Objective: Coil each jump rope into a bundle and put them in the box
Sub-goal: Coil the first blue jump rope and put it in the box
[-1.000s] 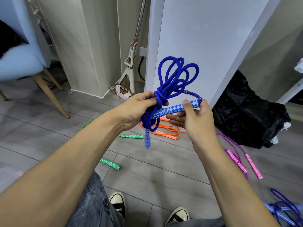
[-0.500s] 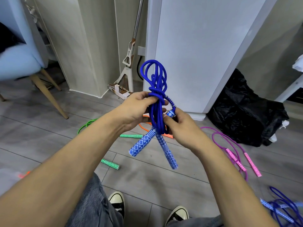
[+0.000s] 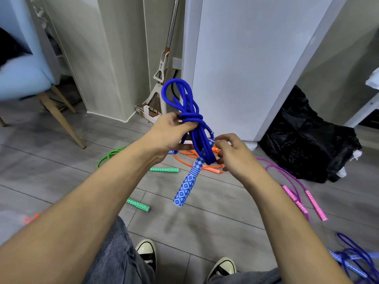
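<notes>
Bundle's turning, one handle now dangling; we're gripping the blue jump rope [image 3: 195,128] with left hand [image 3: 174,130], right hand [image 3: 229,154] pinching its lower loops. Green [image 3: 164,170], orange [image 3: 205,160], pink ropes [image 3: 295,193] still lying loose; no box visible.

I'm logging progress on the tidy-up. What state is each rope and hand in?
blue rope: coiled, wrapped, held up
left hand: grips the bundle
right hand: fingers curled at its lower end
orange rope: loose on floor
green rope: loose on floor
pink rope: loose on floor
</notes>
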A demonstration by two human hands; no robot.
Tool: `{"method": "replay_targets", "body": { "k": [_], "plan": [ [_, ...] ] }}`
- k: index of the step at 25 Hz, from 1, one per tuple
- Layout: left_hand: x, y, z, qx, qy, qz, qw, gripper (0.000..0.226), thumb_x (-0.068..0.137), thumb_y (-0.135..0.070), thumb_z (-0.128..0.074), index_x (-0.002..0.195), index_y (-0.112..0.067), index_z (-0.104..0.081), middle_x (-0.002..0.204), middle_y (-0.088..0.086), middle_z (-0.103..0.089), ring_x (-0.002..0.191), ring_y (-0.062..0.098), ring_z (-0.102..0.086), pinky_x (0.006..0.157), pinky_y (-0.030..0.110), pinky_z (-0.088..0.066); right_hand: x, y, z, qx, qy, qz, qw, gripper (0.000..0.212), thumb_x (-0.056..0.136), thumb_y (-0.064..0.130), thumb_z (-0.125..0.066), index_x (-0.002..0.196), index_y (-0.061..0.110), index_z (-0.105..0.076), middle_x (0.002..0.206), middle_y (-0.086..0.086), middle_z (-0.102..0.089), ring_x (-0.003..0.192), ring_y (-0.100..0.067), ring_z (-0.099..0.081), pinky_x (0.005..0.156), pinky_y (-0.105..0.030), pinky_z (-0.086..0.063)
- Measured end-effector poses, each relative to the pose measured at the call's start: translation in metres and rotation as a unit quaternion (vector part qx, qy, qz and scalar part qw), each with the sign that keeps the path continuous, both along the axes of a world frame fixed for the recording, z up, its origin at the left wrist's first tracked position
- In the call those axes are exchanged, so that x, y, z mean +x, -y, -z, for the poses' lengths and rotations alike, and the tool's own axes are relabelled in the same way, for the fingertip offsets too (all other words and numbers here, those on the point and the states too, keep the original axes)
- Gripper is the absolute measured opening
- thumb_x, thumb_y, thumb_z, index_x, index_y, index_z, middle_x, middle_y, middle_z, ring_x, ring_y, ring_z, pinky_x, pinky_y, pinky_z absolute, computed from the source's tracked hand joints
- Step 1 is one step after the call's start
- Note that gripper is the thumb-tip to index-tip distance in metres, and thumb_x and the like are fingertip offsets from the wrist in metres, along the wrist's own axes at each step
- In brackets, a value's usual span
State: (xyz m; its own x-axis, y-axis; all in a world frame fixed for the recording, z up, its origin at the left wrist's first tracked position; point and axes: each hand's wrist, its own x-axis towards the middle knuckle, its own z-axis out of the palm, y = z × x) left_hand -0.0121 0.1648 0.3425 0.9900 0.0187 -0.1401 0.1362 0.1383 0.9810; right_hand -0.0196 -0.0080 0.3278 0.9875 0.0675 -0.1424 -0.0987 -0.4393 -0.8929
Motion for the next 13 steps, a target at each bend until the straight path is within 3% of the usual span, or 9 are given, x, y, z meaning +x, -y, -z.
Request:
{"method": "replay_targets", "body": {
  "k": [2, 5, 7, 9, 11, 13],
  "plan": [
    [0.004, -0.002, 0.001, -0.038, 0.004, -0.046, 0.998, 0.019, 0.097, -0.01, -0.059, 0.116, -0.005, -0.06, 0.103, 0.016, -0.073, 0.084, 0.026, -0.074, 0.07, 0.041, -0.062, 0.0, 0.002, -0.001, 0.024, -0.033, 0.026, 0.999, 0.024, 0.088, 0.035, -0.051, 0.108, 0.023, -0.056, 0.095, 0.001, -0.069, 0.094, -0.02, -0.066, 0.081, -0.039, -0.052],
    [0.006, -0.003, 0.001, -0.09, 0.003, -0.073, 0.993, 0.011, 0.099, -0.012, -0.056, 0.106, -0.009, -0.062, 0.092, 0.01, -0.072, 0.083, 0.026, -0.073, 0.074, 0.042, -0.062, -0.007, 0.0, 0.0, 0.026, -0.106, -0.046, 0.993, 0.019, 0.085, 0.04, -0.067, 0.096, 0.027, -0.06, 0.098, 0.003, -0.074, 0.104, -0.017, -0.068, 0.095, -0.044, -0.051],
    [0.005, -0.002, 0.0, -0.122, -0.005, -0.062, 0.991, 0.011, 0.1, -0.012, -0.055, 0.105, -0.008, -0.063, 0.091, 0.01, -0.071, 0.084, 0.026, -0.072, 0.074, 0.042, -0.061, -0.011, -0.009, 0.004, 0.02, -0.088, -0.071, 0.993, 0.017, 0.089, 0.042, -0.067, 0.088, 0.025, -0.064, 0.099, -0.001, -0.075, 0.101, -0.018, -0.069, 0.096, -0.043, -0.053],
    [0.007, -0.001, 0.002, -0.132, -0.019, -0.062, 0.989, 0.014, 0.1, -0.015, -0.055, 0.109, -0.007, -0.063, 0.095, 0.011, -0.071, 0.085, 0.026, -0.072, 0.075, 0.042, -0.06, -0.011, -0.013, 0.008, 0.032, -0.042, -0.058, 0.997, 0.017, 0.098, 0.033, -0.06, 0.087, 0.02, -0.067, 0.092, -0.004, -0.076, 0.095, -0.019, -0.072, 0.09, -0.04, -0.055],
    [0.011, -0.006, 0.006, -0.034, -0.017, -0.105, 0.994, 0.016, 0.099, -0.022, -0.056, 0.11, -0.012, -0.063, 0.097, 0.006, -0.07, 0.086, 0.02, -0.068, 0.073, 0.031, -0.056, -0.01, -0.008, 0.009, -0.031, -0.02, -0.089, 0.995, 0.019, 0.101, 0.029, -0.054, 0.095, 0.017, -0.067, 0.089, -0.002, -0.077, 0.091, -0.016, -0.072, 0.084, -0.033, -0.054],
    [0.017, -0.014, 0.011, 0.068, 0.001, -0.147, 0.987, 0.015, 0.098, -0.024, -0.058, 0.107, -0.013, -0.063, 0.092, 0.003, -0.067, 0.082, 0.015, -0.063, 0.062, 0.013, -0.048, -0.011, 0.0, 0.009, -0.143, -0.024, -0.154, 0.977, 0.017, 0.102, 0.032, -0.052, 0.101, 0.021, -0.065, 0.09, 0.005, -0.076, 0.091, -0.012, -0.071, 0.082, -0.029, -0.05]
  ]
}}
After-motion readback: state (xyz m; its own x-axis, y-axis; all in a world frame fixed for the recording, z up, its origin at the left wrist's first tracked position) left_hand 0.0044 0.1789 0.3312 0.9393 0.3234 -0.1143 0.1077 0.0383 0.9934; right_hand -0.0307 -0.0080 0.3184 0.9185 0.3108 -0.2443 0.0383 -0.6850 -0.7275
